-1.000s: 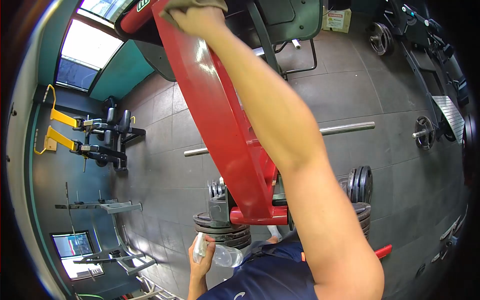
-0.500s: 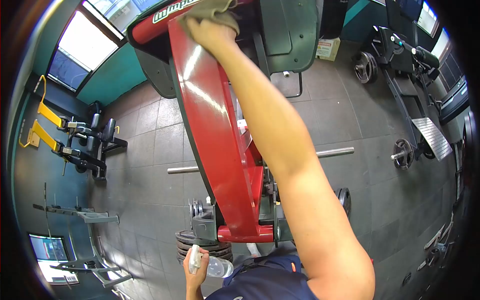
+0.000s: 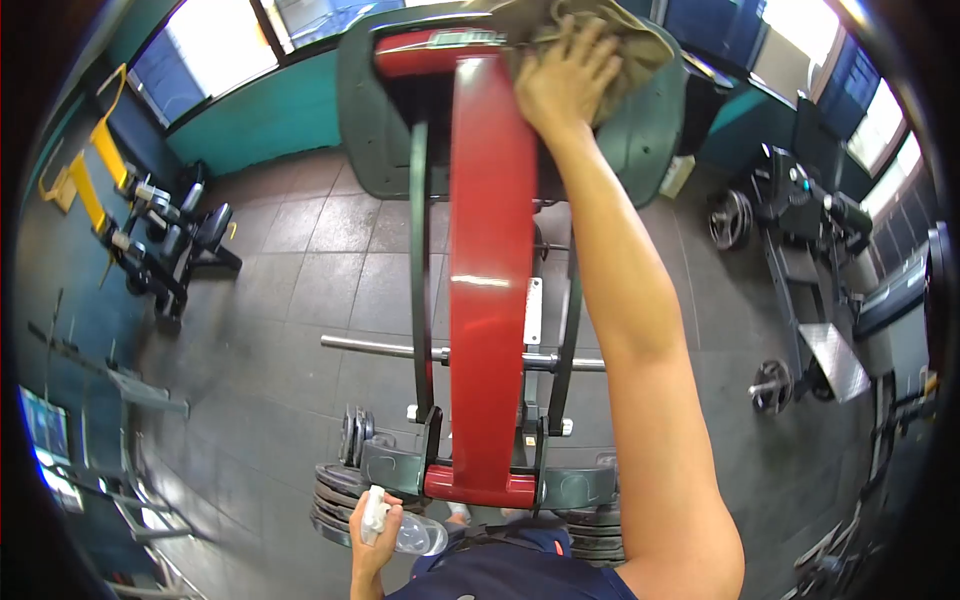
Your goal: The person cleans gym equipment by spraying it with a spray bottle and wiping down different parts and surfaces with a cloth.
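Observation:
My right hand (image 3: 568, 85) lies with fingers spread on a brown cloth (image 3: 640, 52), pressing it against the top right part of a red and dark grey gym machine (image 3: 490, 220). The arm reaches out along the right of the machine's long red beam. Low in the view, my left hand (image 3: 375, 535) is wrapped round the white trigger head of a clear spray bottle (image 3: 420, 536). The bottle lies tilted sideways close to my body, left of the beam's lower end. Its fill is hard to make out.
Weight plates (image 3: 335, 505) are stacked at the lower left, with more at the lower right. A steel bar (image 3: 370, 346) sticks out to the left. A yellow-handled machine (image 3: 110, 165) stands at left, a plate-loaded machine (image 3: 800, 250) at right.
My right hand and the cloth have moved right across the machine's top, and the fingers have spread. The view has turned, so the beam now looks upright. My left hand still holds the spray bottle.

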Demonstrator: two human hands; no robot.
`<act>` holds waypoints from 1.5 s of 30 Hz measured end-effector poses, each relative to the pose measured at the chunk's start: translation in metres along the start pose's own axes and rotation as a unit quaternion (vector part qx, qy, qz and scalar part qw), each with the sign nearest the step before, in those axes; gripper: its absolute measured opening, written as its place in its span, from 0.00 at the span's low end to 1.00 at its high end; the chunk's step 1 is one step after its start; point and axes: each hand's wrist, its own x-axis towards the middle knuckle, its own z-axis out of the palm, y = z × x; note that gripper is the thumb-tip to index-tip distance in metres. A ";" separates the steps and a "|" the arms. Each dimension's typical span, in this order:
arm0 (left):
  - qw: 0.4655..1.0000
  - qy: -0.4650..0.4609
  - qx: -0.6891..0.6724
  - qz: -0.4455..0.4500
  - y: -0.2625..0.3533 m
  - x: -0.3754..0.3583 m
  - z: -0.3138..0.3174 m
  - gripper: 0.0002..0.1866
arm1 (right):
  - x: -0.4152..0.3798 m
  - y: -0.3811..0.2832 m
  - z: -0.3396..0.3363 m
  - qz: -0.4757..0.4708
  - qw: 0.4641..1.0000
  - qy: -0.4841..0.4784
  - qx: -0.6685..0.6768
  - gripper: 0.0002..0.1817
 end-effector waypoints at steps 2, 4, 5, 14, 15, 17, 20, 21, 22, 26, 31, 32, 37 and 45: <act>1.000 0.011 -0.006 0.020 -0.012 0.000 -0.013 0.04 | -0.012 -0.030 -0.018 -0.037 0.983 -0.181 0.008 0.26; 1.000 0.006 0.010 0.029 -0.021 0.006 -0.025 0.04 | -0.034 -0.060 -0.077 -0.160 0.928 -0.334 0.037 0.24; 1.000 -0.001 -0.009 0.020 -0.018 0.009 -0.029 0.04 | -0.062 -0.067 -0.109 -0.235 0.910 -0.315 0.129 0.22; 0.987 -0.035 0.056 0.150 -0.037 0.043 -0.076 0.08 | 0.009 -0.118 -0.033 -0.497 0.654 -0.536 -0.198 0.27; 0.986 -0.035 0.059 0.152 -0.043 0.044 -0.084 0.07 | 0.007 -0.120 -0.029 -0.501 0.639 -0.538 -0.228 0.27; 0.991 -0.032 0.041 0.124 -0.054 0.042 -0.098 0.08 | -0.017 -0.128 -0.040 -0.505 0.592 -0.559 -0.286 0.27; 0.993 -0.017 0.045 0.110 -0.072 0.037 -0.126 0.08 | -0.073 -0.143 -0.104 -0.518 0.513 -0.599 -0.331 0.24; 0.994 -0.005 0.035 0.099 -0.077 0.034 -0.133 0.08 | -0.104 -0.142 -0.139 -0.526 0.485 -0.630 -0.303 0.21; 0.995 -0.006 0.029 0.093 -0.082 0.033 -0.138 0.08 | -0.127 -0.165 -0.192 -0.557 0.407 -0.666 -0.285 0.20; 0.996 -0.001 0.028 0.087 -0.097 0.033 -0.162 0.08 | -0.261 -0.117 -0.344 -0.496 0.569 -0.655 0.004 0.28; 0.996 -0.032 0.023 0.081 -0.103 0.040 -0.175 0.08 | -0.169 -0.137 -0.253 -0.460 0.585 -0.664 -0.073 0.32; 0.996 -0.046 0.018 0.071 -0.102 0.041 -0.177 0.08 | -0.132 -0.143 -0.215 -0.420 0.627 -0.641 -0.137 0.38; 0.994 -0.061 0.028 0.089 -0.106 0.040 -0.180 0.07 | -0.064 -0.112 -0.123 -0.531 0.681 -0.403 -0.304 0.32; 0.998 -0.019 0.010 0.058 -0.121 0.012 -0.203 0.07 | -0.266 -0.136 -0.299 -0.478 0.561 -0.655 -0.164 0.10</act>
